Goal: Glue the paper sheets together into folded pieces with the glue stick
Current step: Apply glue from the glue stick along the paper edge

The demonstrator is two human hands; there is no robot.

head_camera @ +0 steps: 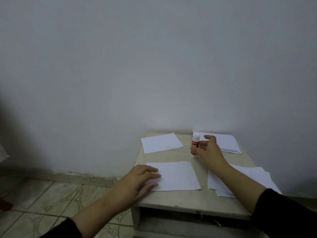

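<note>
One small red glue stick with a white cap [195,143] is standing upright toward the back of the small beige counter [190,200], between two lots of white paper. Four lots of paper are lying on the counter: a single-looking white sheet at the back left [161,143], a fanned stack of white sheets at the back right [226,143], a single white sheet at the front centre [178,176], and a loose pile of white sheets at the front right [247,177]; the number of sheets in the stacks cannot be counted.

The front centre sheet is lying close to the counter's left and front edges, and the back stacks are reaching almost to the wall. Bare counter is showing in a strip between the front and back papers and around the glue stick.

The left hand [139,179] is resting flat, fingers spread and straight, pressing the left edge of the front centre sheet. The right hand [208,149] is reaching forward over the counter, fingers and thumb spread apart beside the glue stick, just at its right side; whether it is touching the stick cannot be told. Both forearms are bare below black sleeves.
</note>
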